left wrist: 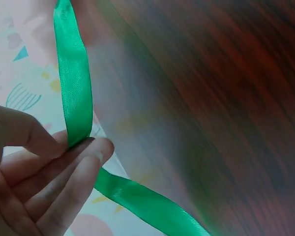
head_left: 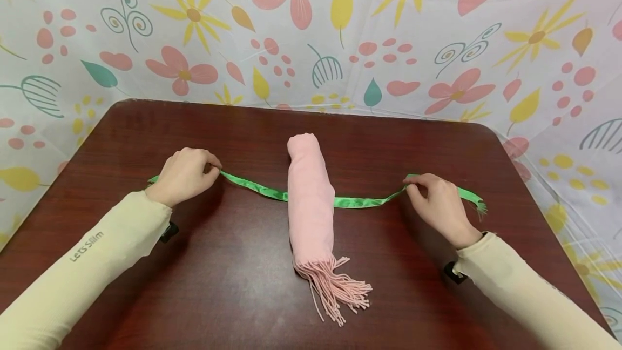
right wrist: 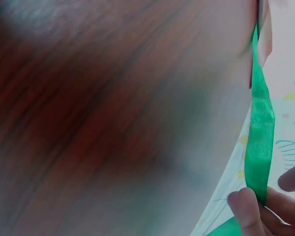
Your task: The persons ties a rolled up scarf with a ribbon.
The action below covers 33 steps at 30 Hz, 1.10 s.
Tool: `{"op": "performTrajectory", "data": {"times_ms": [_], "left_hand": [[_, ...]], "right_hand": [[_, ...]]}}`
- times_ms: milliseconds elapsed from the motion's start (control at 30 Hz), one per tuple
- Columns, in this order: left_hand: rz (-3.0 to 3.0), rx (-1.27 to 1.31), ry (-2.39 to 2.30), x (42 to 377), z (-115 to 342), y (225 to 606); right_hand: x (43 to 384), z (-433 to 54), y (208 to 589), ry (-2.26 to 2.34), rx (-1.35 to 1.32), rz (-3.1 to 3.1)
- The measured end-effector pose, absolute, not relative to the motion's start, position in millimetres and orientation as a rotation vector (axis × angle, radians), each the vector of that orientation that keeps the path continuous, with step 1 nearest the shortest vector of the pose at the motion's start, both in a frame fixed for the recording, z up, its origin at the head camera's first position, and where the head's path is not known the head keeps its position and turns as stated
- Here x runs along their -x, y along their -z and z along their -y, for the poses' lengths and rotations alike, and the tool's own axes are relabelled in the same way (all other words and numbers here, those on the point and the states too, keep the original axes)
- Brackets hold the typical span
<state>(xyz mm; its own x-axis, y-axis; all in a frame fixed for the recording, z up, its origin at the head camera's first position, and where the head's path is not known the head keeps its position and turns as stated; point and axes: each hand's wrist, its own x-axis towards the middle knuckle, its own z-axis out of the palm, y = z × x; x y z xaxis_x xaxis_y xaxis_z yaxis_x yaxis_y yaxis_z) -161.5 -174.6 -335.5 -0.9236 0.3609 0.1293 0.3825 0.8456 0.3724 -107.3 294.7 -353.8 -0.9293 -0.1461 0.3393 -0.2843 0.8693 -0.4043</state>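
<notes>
A rolled pink scarf (head_left: 311, 199) with a tasselled fringe (head_left: 337, 290) lies lengthwise in the middle of the table. Beneath it passes a green satin ribbon (head_left: 359, 202), which comes out on both sides. On the left, my left hand (head_left: 187, 174) pinches the ribbon between thumb and fingers; in the left wrist view the ribbon (left wrist: 76, 78) runs up from the fingertips, and its tail hangs below them. My right hand (head_left: 439, 204) pinches the other side, and the frayed end (head_left: 480, 205) sticks out past it. The stretch under the scarf is hidden.
The dark brown wooden table (head_left: 233, 285) has rounded far corners and a glossy top. Behind it hangs a white cloth (head_left: 311, 42) printed with flowers and leaves. Pale sleeves (head_left: 92, 263) cover both forearms, with a dark strap (head_left: 455, 273) at each wrist.
</notes>
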Motion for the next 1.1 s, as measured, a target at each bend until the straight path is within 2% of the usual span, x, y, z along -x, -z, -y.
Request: {"op": "performTrajectory", "data": {"times_ms": [500, 1100], "left_hand": [[2.695, 0.597, 0.844, 158.6, 162.4, 341.5], [2.451, 0.691, 0.979, 160.0, 135.2, 331.5]], "right_hand": [[112.7, -281.4, 353.6, -0.767, -0.291, 2.548], [119.2, -250.3, 338.5, -1.119, -0.170, 2.401]]}}
